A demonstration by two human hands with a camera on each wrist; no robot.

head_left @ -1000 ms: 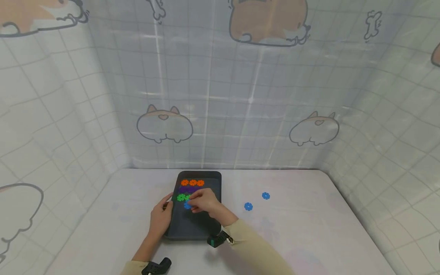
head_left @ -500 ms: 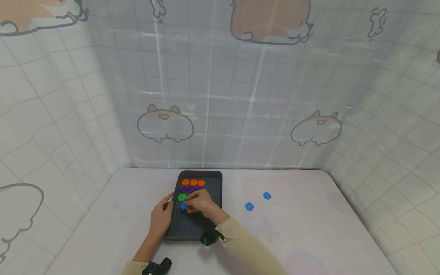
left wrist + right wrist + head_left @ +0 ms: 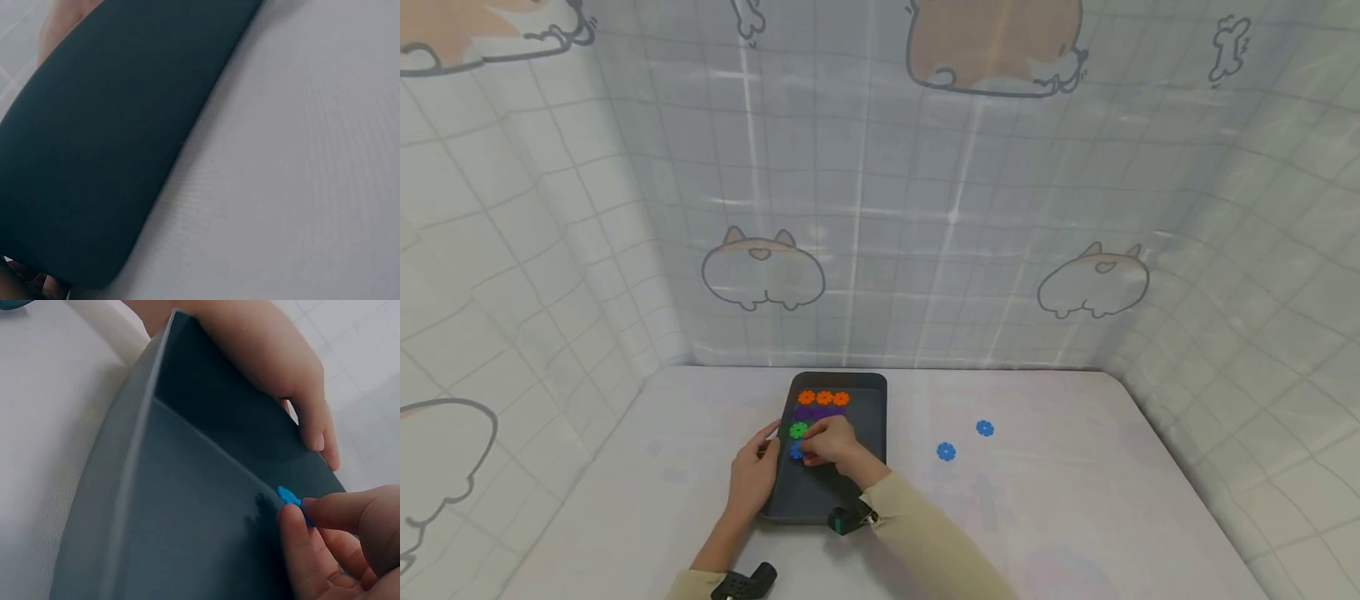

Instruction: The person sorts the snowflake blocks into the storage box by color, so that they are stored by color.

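Note:
In the head view a dark rectangular tray (image 3: 801,500) lies on the white table. My left hand (image 3: 754,477) grips its left side wall. Between thumb and fingers, my right hand (image 3: 831,443) pinches a blue flower-shaped plastic disc (image 3: 289,495), tilted on edge just over the tray floor near the left wall. Above it in the tray is a green disc (image 3: 798,430), its row partly covered by the right hand. Beyond lie a row of purple discs (image 3: 820,412) and a row of orange discs (image 3: 824,397). The left wrist view shows mostly the tray's underside (image 3: 119,137).
Two loose blue discs, a nearer one (image 3: 946,451) and a farther one (image 3: 985,427), lie on the table (image 3: 1075,500) to the right of the tray. A curtain (image 3: 925,208) with dog drawings hangs behind and at both sides.
My right hand has moved left across the tray with the blue disc, toward the left wall, uncovering more of the tray's right side. The left hand stays on the tray.

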